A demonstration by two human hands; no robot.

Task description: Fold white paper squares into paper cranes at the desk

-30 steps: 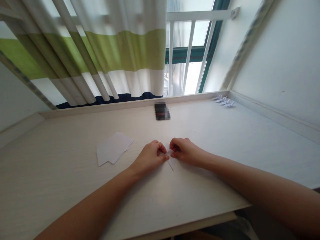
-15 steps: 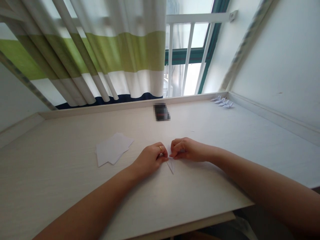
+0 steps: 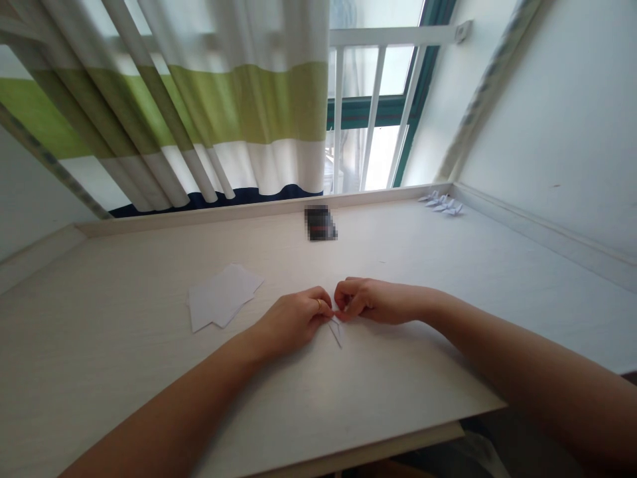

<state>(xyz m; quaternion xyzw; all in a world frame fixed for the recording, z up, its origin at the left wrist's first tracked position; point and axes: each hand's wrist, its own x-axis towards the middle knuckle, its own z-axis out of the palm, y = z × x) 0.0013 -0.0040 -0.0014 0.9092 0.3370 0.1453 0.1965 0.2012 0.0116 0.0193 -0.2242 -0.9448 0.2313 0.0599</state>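
Observation:
A small folded piece of white paper [image 3: 337,331] lies on the pale wooden desk [image 3: 398,385], its narrow points sticking out toward me. My left hand [image 3: 293,320], with a ring on one finger, pinches the paper's left side with curled fingers. My right hand [image 3: 371,300] pinches its right side, fingertips nearly touching those of the left. Most of the paper is hidden under the fingers.
A loose stack of white paper sheets [image 3: 221,295] lies to the left of my hands. A dark blurred object [image 3: 320,222] sits near the desk's back rim. Several small folded paper figures [image 3: 442,202] rest in the far right corner. A striped curtain [image 3: 199,99] hangs over the window behind.
Both hands have closed in on each other over the paper. The folded piece has become narrower, with two thin points now showing below the fingers.

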